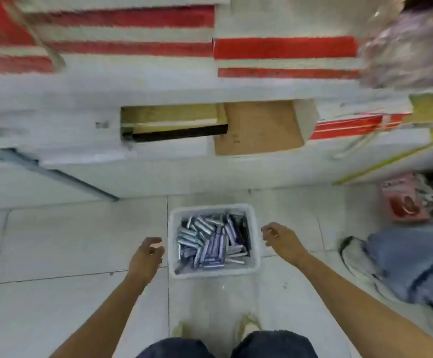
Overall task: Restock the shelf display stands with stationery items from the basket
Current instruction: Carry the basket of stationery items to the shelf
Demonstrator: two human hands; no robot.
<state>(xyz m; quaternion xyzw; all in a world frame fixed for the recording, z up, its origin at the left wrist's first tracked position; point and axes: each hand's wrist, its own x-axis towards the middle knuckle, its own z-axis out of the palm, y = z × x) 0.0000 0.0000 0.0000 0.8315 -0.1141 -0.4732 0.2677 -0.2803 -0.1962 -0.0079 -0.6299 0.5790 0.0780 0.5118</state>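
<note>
A white plastic basket [254, 228] stands on the tiled floor in front of me, filled with several blue and silver stationery packs [210, 241]. My left hand [147, 257] hovers just left of the basket's rim, fingers loosely curled and holding nothing. To the right of the basket, my right hand [281, 240] is held the same way, fingers loosely curled and empty. Neither hand touches the basket. The view is blurred by motion.
White shelves with red stripes [285, 47] rise ahead. A brown cardboard box [259, 127] and a dark open slot [174, 122] sit on a low shelf. Another person's jeans leg and shoe [411, 264] lie at the right, beside pink packs [403, 200].
</note>
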